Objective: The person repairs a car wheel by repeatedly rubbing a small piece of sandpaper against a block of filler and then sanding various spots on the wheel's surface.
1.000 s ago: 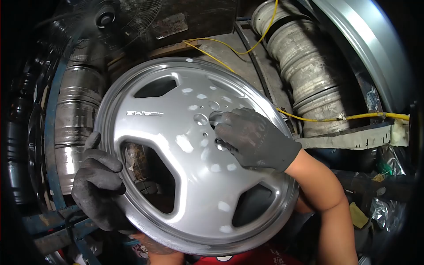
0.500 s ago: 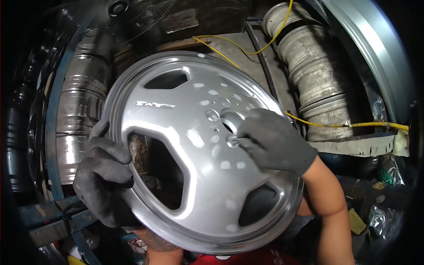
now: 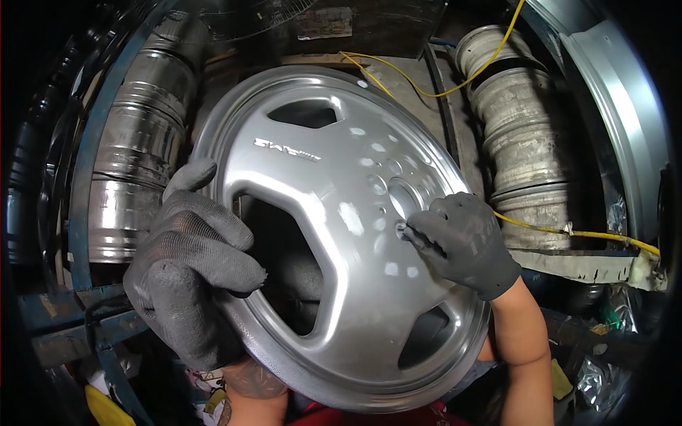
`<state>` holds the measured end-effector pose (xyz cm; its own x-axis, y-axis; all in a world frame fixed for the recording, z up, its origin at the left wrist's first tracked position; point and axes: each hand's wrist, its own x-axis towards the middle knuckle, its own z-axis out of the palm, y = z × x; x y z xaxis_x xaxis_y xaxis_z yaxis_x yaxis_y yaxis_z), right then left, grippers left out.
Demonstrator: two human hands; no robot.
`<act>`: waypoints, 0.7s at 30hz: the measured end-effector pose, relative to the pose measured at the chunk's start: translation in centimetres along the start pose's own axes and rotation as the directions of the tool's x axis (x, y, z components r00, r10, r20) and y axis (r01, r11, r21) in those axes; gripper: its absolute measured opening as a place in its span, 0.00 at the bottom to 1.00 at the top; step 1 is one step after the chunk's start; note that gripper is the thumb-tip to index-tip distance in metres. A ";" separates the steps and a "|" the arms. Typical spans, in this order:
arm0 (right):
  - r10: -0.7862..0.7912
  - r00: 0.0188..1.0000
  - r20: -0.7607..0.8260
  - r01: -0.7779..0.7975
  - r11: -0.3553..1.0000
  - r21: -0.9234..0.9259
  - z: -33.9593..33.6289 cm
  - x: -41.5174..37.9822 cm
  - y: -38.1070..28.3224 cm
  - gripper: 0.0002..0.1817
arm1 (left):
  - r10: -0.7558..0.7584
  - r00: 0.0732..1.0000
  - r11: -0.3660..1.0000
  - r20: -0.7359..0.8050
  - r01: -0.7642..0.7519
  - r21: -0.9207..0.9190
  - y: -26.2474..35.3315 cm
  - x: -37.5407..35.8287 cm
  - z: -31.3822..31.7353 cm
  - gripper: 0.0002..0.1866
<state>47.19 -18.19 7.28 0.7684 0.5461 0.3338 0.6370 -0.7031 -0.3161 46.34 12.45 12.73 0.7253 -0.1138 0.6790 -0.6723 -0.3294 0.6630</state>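
Silver wheel (image 3: 362, 248): tilted, face toward the camera, in front of the person's torso, between the two gloved hands. Left hand (image 3: 192, 273): at the wheel's left edge, fingers curled over the rim, gripping it beside the large spoke opening. Right hand (image 3: 465, 245): near the hub, fingers bent and bunched, fingertips at a lug hole just below the centre hole (image 3: 406, 199); cannot tell whether anything small is pinched there.

Wheel face: pale patches (image 3: 350, 219) scattered around the hub and along the spoke below it; one pale spot on the upper rim. Raised lettering (image 3: 286, 149) on the upper left part.

Surroundings: a stack of metal wheels (image 3: 145, 135) at left, behind a blue metal frame (image 3: 99, 156); a second, duller stack (image 3: 526, 135) at right. Yellow hose (image 3: 440, 94) runs behind the work and passes in front of the duller stack. Crumpled foil (image 3: 595, 380) at lower right.
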 end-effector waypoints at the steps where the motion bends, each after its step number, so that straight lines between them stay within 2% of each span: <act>1: -0.012 1.000 0.005 0.012 1.000 -0.006 -0.1 0.1 0.0 0.07 | 0.018 0.999 0.999 0.045 -0.016 -0.027 -0.2 0.0 -0.3 0.14; 3: -0.023 0.999 0.030 0.023 1.000 -0.010 -0.4 0.3 0.0 0.09 | 0.051 0.994 0.997 0.099 -0.045 -0.060 -0.5 0.0 -0.8 0.12; 5: -0.032 0.996 0.080 0.032 0.999 -0.002 -0.9 0.8 -0.1 0.11 | 0.074 0.992 0.997 0.102 -0.072 -0.027 -0.4 0.0 -0.9 0.11; 8: -0.079 0.994 0.075 0.082 0.996 -0.035 -0.6 1.0 -0.1 0.12 | 0.091 0.993 0.993 0.076 -0.097 0.071 0.5 0.2 0.2 0.13; 11: -0.011 0.984 0.177 0.037 0.989 -0.146 -1.6 1.2 -1.0 0.12 | 0.088 0.996 0.985 0.029 -0.091 0.149 0.9 0.3 0.7 0.15; 14: -0.066 0.996 0.067 0.073 0.991 -0.109 -0.7 1.3 -0.7 0.11 | 0.068 0.998 0.985 0.014 -0.070 0.157 1.3 0.4 0.8 0.17; 17: -0.023 0.989 0.143 0.046 0.986 -0.163 -1.6 0.8 -1.2 0.08 | 0.104 0.995 0.982 -0.007 -0.101 0.158 0.8 0.4 0.9 0.14; 20: -0.061 0.984 0.170 0.092 0.979 -0.181 -1.2 1.7 -1.5 0.06 | 0.098 0.995 0.975 0.030 -0.102 0.197 0.8 0.5 0.4 0.11; 21: -0.046 0.982 0.185 0.085 0.974 -0.210 -1.4 1.3 -1.6 0.06 | 0.095 0.995 0.974 -0.010 -0.091 0.205 0.9 0.5 1.0 0.10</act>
<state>47.09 -16.99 9.48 0.7365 0.6527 0.1775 0.6728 -0.7340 -0.0926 46.21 11.14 13.36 0.6565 -0.1350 0.7422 -0.6907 -0.5031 0.5194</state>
